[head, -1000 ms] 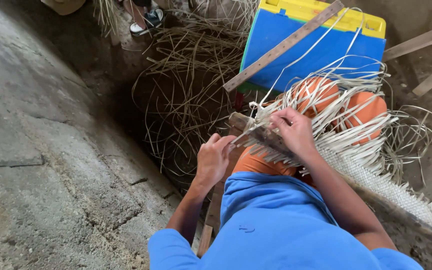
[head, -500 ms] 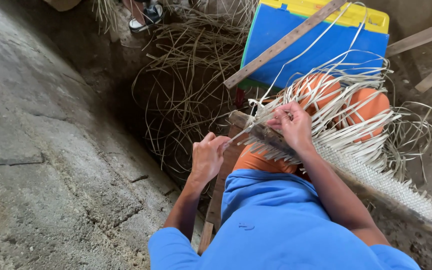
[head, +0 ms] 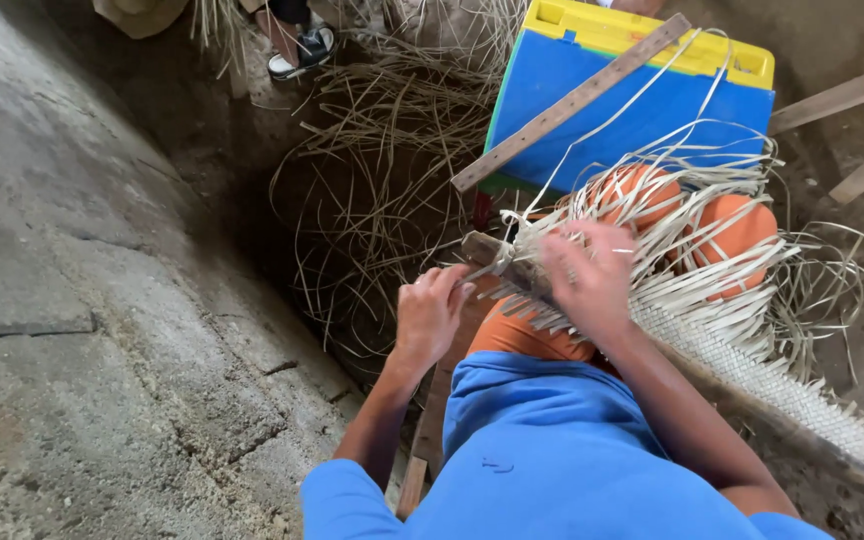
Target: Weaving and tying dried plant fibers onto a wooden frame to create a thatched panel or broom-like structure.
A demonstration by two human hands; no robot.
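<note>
Cracked concrete floor [head: 82,330] fills the left, with loose dry strips [head: 372,170] heaped beyond it and a sandalled foot [head: 297,45] at the top. Left hand [head: 430,315] curls, fingers pinching a pale strip end by the wooden bar [head: 497,258]. Right hand [head: 587,275] is blurred, fingers bent among the strips; grip unclear. Woven mat [head: 752,360], pale and flat-plaited with a frayed loose edge, lies across orange knees, before a blue-and-yellow crate [head: 632,90]
</note>
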